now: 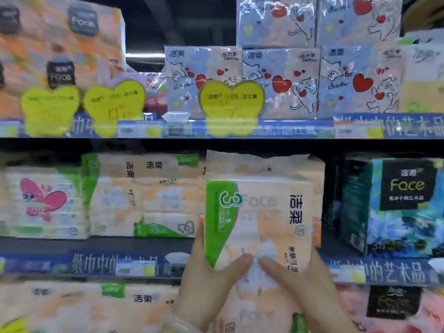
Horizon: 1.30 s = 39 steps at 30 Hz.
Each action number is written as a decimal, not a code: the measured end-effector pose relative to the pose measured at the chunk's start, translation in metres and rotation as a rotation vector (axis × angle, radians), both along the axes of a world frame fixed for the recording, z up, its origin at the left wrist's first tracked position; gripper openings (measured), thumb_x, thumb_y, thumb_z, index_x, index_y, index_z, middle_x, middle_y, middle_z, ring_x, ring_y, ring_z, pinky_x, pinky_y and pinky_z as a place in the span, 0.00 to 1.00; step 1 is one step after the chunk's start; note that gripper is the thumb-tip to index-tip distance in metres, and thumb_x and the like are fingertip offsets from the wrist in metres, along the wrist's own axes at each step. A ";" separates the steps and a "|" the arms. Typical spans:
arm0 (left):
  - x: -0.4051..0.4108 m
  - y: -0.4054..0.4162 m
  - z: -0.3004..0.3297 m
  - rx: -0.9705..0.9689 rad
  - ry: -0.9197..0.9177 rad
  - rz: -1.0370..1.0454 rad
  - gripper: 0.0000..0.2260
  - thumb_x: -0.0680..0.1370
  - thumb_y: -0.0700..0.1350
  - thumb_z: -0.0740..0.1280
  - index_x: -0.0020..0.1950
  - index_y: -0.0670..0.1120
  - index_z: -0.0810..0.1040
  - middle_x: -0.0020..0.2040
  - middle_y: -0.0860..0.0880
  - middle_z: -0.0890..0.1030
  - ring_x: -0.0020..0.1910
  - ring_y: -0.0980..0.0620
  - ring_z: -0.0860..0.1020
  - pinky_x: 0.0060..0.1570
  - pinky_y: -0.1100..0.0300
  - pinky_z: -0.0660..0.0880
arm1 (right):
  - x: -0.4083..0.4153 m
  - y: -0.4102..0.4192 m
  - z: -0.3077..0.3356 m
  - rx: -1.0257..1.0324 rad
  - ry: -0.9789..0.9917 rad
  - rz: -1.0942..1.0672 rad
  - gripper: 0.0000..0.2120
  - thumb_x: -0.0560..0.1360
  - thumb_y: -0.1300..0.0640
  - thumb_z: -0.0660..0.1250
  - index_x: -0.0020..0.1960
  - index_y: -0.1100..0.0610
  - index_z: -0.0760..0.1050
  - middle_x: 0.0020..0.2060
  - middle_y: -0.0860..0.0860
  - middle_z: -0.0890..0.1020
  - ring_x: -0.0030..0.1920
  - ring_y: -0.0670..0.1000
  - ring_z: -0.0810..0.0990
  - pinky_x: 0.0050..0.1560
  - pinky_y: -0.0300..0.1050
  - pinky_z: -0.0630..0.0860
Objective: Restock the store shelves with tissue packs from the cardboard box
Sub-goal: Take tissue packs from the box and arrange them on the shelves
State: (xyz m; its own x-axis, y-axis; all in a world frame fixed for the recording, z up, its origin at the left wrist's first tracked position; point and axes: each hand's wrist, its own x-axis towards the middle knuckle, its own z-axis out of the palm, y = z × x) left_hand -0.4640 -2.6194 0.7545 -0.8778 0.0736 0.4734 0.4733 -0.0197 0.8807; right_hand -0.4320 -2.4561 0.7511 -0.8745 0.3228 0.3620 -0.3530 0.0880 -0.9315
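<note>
Both my hands hold one peach-and-green tissue pack (259,219) upright in front of the middle shelf (96,263). My left hand (211,282) grips its lower left edge, thumb across the front. On the lower right, my right hand (302,284) grips it, the thumb meeting the left one on the front. The pack covers a gap between a matching peach pack (144,195) on its left and a dark blue Face pack (394,205) on its right. The cardboard box is out of view.
The upper shelf (288,128) carries blue heart-and-cat packs (283,82), orange packs (60,49) and yellow heart price tags (230,102). A pink-butterfly pack (43,203) stands at the middle shelf's left. More peach packs (84,306) fill the shelf below.
</note>
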 end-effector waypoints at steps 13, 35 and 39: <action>-0.107 -0.085 0.045 -0.038 0.209 0.025 0.32 0.65 0.42 0.79 0.63 0.57 0.70 0.53 0.65 0.79 0.53 0.70 0.76 0.45 0.77 0.71 | -0.107 -0.087 0.039 0.045 0.213 -0.138 0.26 0.57 0.62 0.82 0.48 0.48 0.74 0.39 0.45 0.83 0.35 0.35 0.80 0.31 0.27 0.73; -0.151 -0.070 0.030 -0.121 0.003 0.037 0.40 0.62 0.57 0.76 0.70 0.54 0.63 0.64 0.55 0.73 0.64 0.53 0.72 0.65 0.51 0.70 | -0.150 -0.072 0.024 0.104 0.117 -0.087 0.25 0.64 0.58 0.78 0.58 0.52 0.75 0.46 0.47 0.85 0.44 0.41 0.83 0.41 0.34 0.79; -0.122 -0.062 0.029 -0.165 0.125 0.246 0.50 0.64 0.58 0.75 0.76 0.52 0.47 0.73 0.51 0.59 0.72 0.53 0.58 0.70 0.52 0.59 | -0.142 -0.089 0.024 0.083 0.179 -0.143 0.24 0.65 0.60 0.76 0.57 0.47 0.73 0.43 0.42 0.84 0.42 0.37 0.81 0.39 0.29 0.74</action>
State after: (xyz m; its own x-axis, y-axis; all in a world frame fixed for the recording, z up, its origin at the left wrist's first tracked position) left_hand -0.5859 -2.6819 0.7834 -0.8146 -0.0487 0.5779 0.5509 0.2465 0.7973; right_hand -0.5736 -2.5451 0.7751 -0.7415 0.4009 0.5380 -0.4908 0.2227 -0.8423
